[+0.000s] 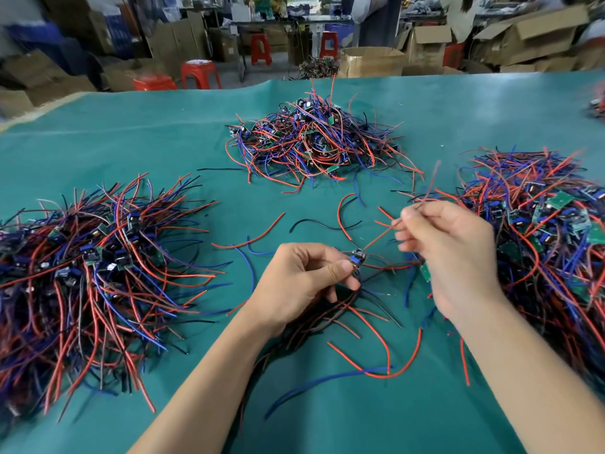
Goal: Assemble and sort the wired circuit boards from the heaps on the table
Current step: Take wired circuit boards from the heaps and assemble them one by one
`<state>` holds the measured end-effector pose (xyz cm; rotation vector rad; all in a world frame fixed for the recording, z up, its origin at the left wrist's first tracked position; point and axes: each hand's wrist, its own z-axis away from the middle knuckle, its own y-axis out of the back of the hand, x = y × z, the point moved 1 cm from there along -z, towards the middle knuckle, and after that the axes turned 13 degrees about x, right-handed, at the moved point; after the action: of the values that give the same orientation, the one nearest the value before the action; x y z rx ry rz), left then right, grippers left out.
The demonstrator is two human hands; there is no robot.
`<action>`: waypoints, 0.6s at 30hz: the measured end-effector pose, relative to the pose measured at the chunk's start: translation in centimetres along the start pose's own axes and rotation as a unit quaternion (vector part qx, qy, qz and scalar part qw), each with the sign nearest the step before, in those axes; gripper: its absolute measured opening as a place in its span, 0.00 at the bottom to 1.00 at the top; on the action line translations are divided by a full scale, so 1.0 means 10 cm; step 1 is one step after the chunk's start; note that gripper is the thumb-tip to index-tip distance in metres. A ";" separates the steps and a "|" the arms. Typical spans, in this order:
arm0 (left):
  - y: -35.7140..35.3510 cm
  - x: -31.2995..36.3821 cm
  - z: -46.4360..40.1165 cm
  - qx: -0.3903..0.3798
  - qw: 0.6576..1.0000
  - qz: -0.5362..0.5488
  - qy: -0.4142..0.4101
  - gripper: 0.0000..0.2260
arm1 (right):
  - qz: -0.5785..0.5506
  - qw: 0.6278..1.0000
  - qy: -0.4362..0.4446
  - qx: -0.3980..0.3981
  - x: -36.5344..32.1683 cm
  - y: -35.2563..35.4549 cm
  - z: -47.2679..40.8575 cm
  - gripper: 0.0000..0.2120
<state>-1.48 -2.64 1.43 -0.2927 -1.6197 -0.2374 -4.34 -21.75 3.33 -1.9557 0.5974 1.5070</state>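
Note:
My left hand (304,276) pinches a small wired circuit board (357,258) between thumb and forefinger, just above the green table cover (327,421). A bundle of dark and red wires hangs below that hand. My right hand (455,253) pinches a thin red wire (381,235) that runs down to the board; its fingertips are blurred. A second green board (425,271) shows beside the right palm. Three heaps of wired boards lie around: one at the left (91,273), one at the far middle (314,139), one at the right (540,244).
Loose red, blue and black wires (373,371) lie scattered on the cover between and in front of my hands. Beyond the table's far edge stand red stools (200,73) and cardboard boxes (371,62).

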 end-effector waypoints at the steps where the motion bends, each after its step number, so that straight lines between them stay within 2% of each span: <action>1: -0.01 0.01 0.01 -0.001 1.000 0.001 0.001 0.06 | -0.015 0.999 0.002 0.032 -0.02 0.04 -0.05 0.07; 5: -0.02 0.02 0.02 0.014 0.999 0.027 0.016 0.05 | -0.069 0.981 0.010 0.183 -0.04 0.15 -0.17 0.06; 7: -0.01 0.01 0.00 0.040 0.998 0.038 0.021 0.03 | -0.065 0.974 0.005 0.219 -0.03 0.12 -0.14 0.03; 9: -0.01 0.00 0.00 0.065 0.996 0.060 0.026 0.02 | -0.046 0.986 -0.006 0.159 0.02 0.00 0.00 0.02; 11: 0.00 0.00 0.00 0.074 0.994 0.072 0.032 0.02 | 0.012 0.999 -0.031 0.006 0.10 -0.15 0.21 0.04; 13: 0.01 -0.01 0.00 0.068 0.995 0.064 0.028 0.03 | 0.108 0.985 -0.003 -0.133 0.17 -0.24 0.35 0.10; 15: 0.01 0.00 0.00 0.057 0.997 0.048 0.021 0.06 | 0.157 0.970 0.075 -0.171 0.15 -0.24 0.38 0.09; 18: -0.01 0.01 0.00 0.044 0.999 0.019 0.010 0.10 | 0.150 0.965 0.125 -0.176 0.09 -0.20 0.34 0.06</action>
<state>-1.54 -2.71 1.53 -0.2536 -1.5984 -0.1394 -5.17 -17.98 2.16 -2.4432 0.8082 1.6469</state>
